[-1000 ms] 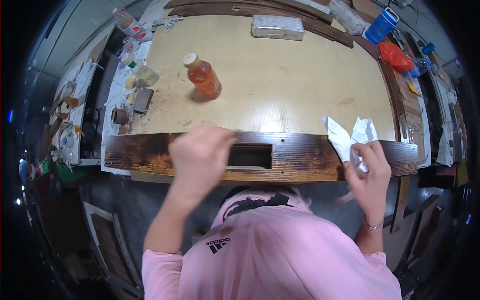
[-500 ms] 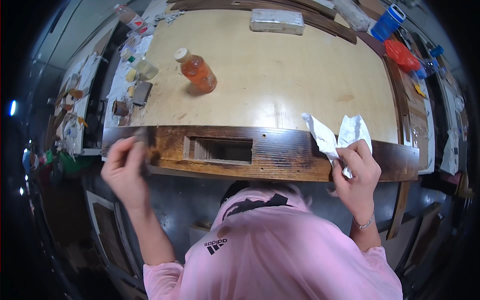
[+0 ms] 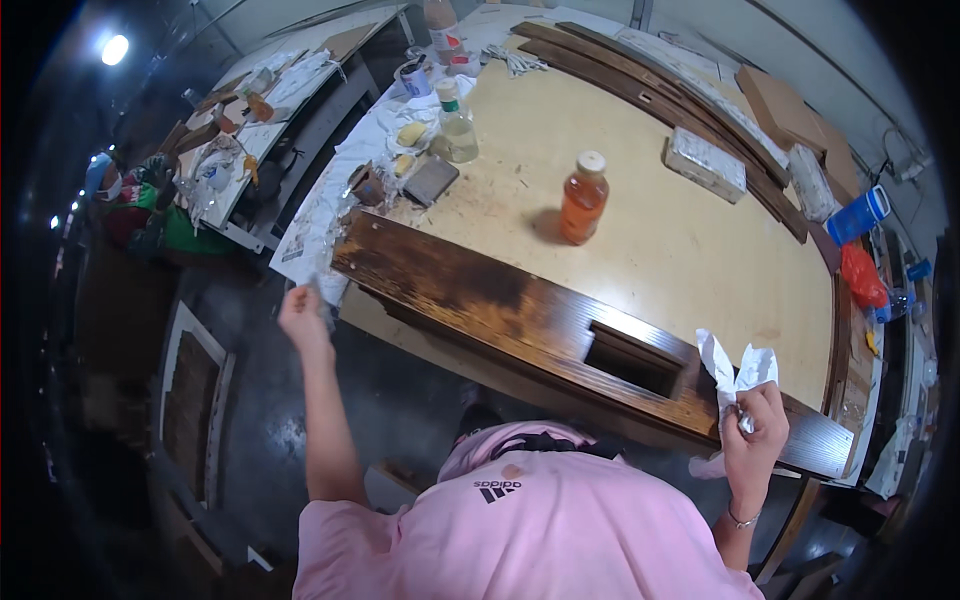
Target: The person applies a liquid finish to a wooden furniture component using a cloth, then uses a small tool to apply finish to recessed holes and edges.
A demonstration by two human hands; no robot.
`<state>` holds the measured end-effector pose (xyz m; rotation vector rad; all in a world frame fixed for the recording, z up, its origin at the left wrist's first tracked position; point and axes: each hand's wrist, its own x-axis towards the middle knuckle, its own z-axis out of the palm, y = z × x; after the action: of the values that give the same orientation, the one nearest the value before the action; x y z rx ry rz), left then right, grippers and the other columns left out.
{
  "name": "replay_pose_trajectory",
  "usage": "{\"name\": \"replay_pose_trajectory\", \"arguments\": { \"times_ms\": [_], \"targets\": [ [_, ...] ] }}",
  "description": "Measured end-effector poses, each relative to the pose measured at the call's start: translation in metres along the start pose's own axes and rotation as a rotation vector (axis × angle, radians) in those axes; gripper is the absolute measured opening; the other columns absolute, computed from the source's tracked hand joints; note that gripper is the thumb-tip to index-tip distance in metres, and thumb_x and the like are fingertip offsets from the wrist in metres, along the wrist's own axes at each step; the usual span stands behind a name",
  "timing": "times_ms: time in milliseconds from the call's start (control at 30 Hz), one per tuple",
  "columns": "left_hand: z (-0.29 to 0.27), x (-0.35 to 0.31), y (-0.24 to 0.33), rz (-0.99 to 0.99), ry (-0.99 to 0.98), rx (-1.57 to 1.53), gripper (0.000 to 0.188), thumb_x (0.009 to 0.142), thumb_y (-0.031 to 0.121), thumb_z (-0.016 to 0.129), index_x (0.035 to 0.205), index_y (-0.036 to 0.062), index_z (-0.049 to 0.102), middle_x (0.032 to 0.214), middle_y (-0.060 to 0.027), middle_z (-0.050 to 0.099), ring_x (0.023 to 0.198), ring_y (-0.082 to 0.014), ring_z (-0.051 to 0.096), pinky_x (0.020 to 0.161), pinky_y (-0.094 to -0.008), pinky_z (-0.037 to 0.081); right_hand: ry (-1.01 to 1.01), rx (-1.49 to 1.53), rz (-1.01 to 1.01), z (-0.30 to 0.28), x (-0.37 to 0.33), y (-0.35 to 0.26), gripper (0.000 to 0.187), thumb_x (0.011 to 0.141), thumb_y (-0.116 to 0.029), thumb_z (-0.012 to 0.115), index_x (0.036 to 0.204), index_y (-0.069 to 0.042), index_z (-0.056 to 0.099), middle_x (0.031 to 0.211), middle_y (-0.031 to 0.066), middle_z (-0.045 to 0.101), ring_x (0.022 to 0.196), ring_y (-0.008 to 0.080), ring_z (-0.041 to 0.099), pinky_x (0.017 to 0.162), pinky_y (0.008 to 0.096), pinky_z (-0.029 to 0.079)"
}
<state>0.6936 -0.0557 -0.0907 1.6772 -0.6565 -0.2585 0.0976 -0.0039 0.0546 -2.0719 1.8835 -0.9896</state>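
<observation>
Dark brown wood, in the form of a long board, is laid along the near edge of the counter, between the two hands. Crumpled white paper is gripped in the closed fingers of the right hand, over the board's right part, to the right of its rectangular slot. The left hand is held just off the board's left end; its fingertips seem drawn together, but whether anything is pinched cannot be told through the blur. The step in hand is judged to be work on the board's face; for a stroke there, the left hand would need to be brought rightward over the end, clear of the slot's edges. Open room is found beyond the board, ahead of the right hand; ahead of the left, it is narrowed by a grey block and an orange-filled bottle.
</observation>
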Motion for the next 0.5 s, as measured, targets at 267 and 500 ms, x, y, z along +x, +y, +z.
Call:
{"name": "replay_pose_trajectory", "arguments": {
  "times_ms": [267,500],
  "targets": [
    [0.062,0.045,-0.113,-0.009,-0.538,-0.291,0.015,0.092,0.000,0.067,0.105,-0.0018,0.074,0.098,-0.0082,0.075,0.085,-0.0155,0.068,0.079,-0.0280,0.051,-0.077,0.081,-0.002,0.077,0.037,-0.137,0.015,0.071,0.008,0.064,0.084,0.003,0.062,0.079,0.0118,0.056,0.068,0.0250,0.058,0.062,0.0309,0.043],
    [0.054,0.096,-0.038,-0.140,-0.523,-0.224,0.018,0.100,0.004,0.060,0.113,-0.0051,0.069,0.100,-0.0072,0.071,0.089,-0.0127,0.066,0.082,-0.0266,0.053,-0.332,0.335,-0.135,0.144,0.059,-0.250,0.019,0.068,0.004,0.069,0.086,-0.001,0.066,0.079,0.0108,0.060,0.066,0.0261,0.063,0.058,0.0347,0.049]
  ]
}}
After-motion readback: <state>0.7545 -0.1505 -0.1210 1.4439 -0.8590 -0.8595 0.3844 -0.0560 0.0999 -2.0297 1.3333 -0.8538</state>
